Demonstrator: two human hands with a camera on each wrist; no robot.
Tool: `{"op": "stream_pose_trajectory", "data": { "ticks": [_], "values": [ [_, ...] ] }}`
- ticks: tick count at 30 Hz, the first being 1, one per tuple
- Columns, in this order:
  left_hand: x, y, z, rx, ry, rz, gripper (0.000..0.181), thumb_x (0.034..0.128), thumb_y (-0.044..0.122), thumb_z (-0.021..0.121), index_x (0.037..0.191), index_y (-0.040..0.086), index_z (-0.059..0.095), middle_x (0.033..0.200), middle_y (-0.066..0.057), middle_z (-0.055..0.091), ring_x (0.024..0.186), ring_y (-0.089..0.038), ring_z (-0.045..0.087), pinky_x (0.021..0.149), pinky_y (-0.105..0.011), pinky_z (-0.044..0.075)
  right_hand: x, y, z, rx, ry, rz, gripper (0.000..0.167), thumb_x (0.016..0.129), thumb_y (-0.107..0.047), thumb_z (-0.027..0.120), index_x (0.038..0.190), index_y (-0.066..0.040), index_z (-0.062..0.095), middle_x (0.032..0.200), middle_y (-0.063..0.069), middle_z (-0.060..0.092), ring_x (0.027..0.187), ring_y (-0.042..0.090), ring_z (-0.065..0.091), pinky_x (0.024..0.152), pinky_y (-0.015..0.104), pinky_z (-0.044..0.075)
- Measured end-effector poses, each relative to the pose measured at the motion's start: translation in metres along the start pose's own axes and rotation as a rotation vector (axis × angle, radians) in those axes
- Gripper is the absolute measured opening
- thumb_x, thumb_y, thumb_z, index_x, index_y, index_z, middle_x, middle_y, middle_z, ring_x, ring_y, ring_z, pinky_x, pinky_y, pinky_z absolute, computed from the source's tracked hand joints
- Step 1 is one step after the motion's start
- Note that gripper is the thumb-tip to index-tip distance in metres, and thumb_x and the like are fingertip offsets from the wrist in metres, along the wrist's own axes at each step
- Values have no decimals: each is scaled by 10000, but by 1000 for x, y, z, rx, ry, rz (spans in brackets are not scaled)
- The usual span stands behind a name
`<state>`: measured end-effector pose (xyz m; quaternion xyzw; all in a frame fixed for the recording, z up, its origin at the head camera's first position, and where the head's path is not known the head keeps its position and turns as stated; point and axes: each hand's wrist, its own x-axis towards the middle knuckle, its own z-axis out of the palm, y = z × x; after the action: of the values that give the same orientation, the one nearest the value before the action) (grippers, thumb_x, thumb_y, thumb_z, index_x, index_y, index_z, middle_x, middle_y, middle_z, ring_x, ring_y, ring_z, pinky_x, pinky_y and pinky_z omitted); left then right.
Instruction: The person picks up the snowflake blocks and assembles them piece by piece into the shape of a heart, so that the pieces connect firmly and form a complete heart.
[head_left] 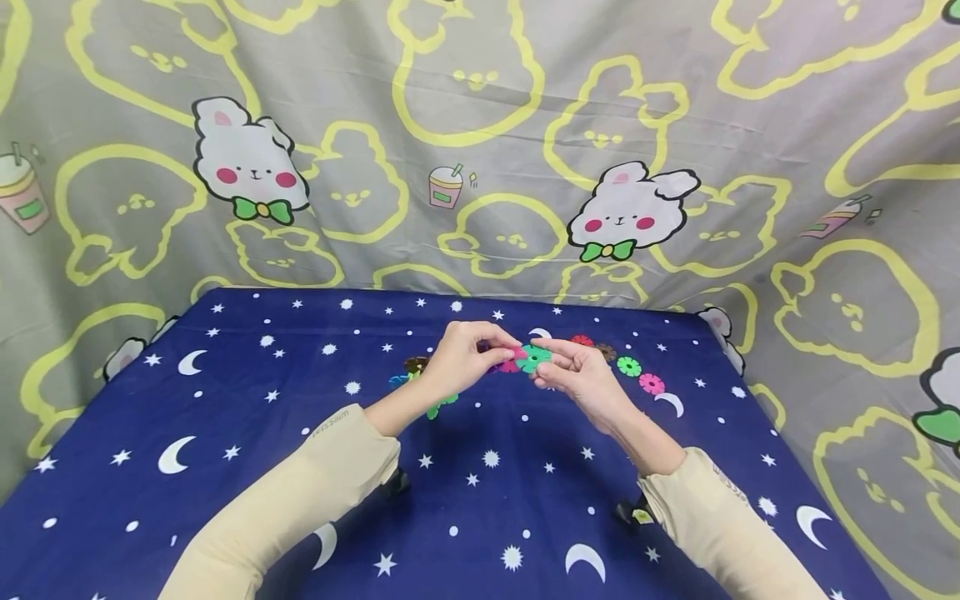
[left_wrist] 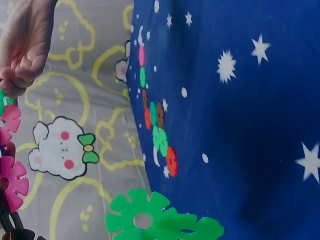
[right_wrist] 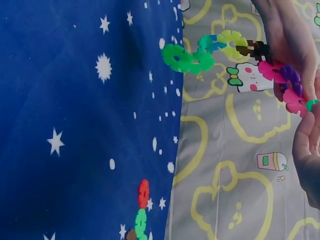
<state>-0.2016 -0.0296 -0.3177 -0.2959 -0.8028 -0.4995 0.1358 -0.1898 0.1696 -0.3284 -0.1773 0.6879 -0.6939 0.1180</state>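
Several notched plastic snowflake discs form a chain held up by my left hand (head_left: 463, 360). The left fingers pinch its pink disc (right_wrist: 295, 102); a purple disc (right_wrist: 291, 80) and another pink disc (right_wrist: 270, 72) follow. Beyond that hand hang a dark brown disc (right_wrist: 256, 50), a yellow disc (right_wrist: 232, 44), a blue piece and green discs (right_wrist: 187, 61). My right hand (head_left: 585, 377) pinches a green disc (head_left: 533, 359) between thumb and fingers, its edge against the pink disc. Whether the two are slotted together cannot be told.
Loose discs lie on the dark blue star-print cloth (head_left: 480, 517) beyond the right hand: a red disc (head_left: 581, 340), a brown one, a light green disc (head_left: 629, 367) and a pink disc (head_left: 652, 383). A grey cartoon-print curtain (head_left: 495, 167) stands behind the table.
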Motion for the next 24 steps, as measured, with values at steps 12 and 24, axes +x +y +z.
{"op": "stream_pose_trajectory", "data": {
  "ticks": [12, 24],
  "values": [
    [2, -8, -10, 4, -150, -18, 125, 818, 72, 665, 920, 21, 715, 785, -65, 696, 595, -86, 540, 520, -203, 424, -1, 6, -6, -528, -9, -245, 404, 860, -32, 601, 1247, 40, 508, 906, 160, 627, 759, 74, 631, 697, 248, 514],
    [8, -9, -11, -43, -215, -48, 179, 884, 99, 589, 1003, 22, 698, 782, -70, 668, 560, -80, 466, 546, -191, 388, 1, 14, -3, -754, 162, -795, 253, 697, 150, 675, 924, 39, 688, 734, 66, 646, 573, 91, 483, 529, 134, 367]
  ]
}}
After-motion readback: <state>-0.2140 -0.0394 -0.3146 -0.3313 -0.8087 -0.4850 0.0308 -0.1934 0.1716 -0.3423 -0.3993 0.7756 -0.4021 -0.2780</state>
